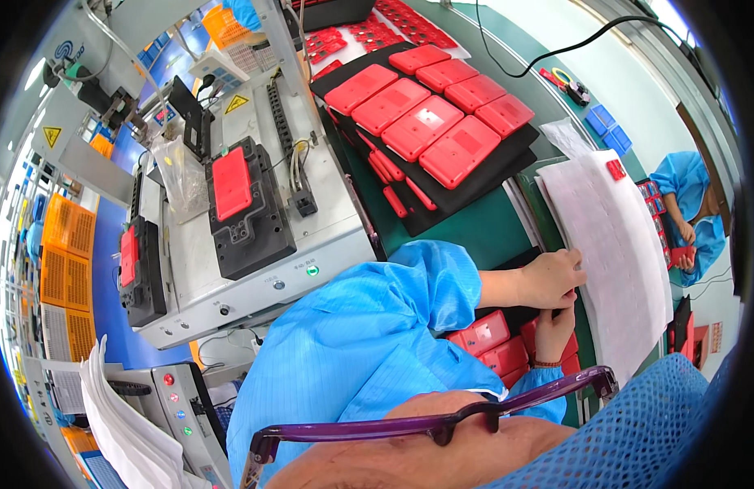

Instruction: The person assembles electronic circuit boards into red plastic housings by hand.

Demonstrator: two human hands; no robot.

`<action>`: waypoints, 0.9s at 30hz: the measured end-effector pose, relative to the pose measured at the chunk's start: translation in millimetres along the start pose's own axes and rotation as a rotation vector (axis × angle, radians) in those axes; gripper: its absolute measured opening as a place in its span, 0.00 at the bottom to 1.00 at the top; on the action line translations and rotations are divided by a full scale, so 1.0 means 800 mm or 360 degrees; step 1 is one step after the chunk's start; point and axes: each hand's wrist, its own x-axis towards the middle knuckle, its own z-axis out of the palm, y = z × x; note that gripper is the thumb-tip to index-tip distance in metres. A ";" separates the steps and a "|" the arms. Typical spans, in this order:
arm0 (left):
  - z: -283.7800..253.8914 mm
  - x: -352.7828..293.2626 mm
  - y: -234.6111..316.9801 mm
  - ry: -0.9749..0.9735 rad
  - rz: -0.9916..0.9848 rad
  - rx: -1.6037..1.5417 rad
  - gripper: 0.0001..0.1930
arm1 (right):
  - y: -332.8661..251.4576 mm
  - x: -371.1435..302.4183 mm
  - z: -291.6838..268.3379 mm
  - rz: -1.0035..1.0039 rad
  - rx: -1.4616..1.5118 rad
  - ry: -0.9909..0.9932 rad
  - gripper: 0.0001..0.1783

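Observation:
My left hand (548,279) reaches across from the left, its fingers bent and closed. Just below it is my right hand (554,332), also closed, with its fingertips close to those of the left. Whatever lies between the fingers is hidden or too small to make out. Both hands are over the edge of a white paper stack (609,253). Under and beside my wrists lie several red plastic casings (481,332) on a black sheet, partly covered by my right hand and sleeve.
Beyond my hands, rows of red casings (424,129) lie on stacked black sheets (507,163). At left, a grey machine holds a red casing (232,183) in a black fixture (259,244). A small red piece (615,169) rests on the paper. Another person's hands (685,244) work at far right.

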 end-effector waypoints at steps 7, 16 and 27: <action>-0.006 0.010 -0.023 0.0287 0.0158 -0.0135 0.10 | 0.005 -0.015 -0.013 -0.0092 -0.0040 0.0009 0.14; -0.010 0.018 -0.026 0.0271 -0.0034 -0.0445 0.08 | -0.017 -0.017 -0.018 0.0527 0.0572 0.0196 0.13; 0.000 0.025 -0.026 0.0217 0.0010 -0.0469 0.06 | -0.023 0.003 -0.017 0.0350 0.0377 0.0243 0.13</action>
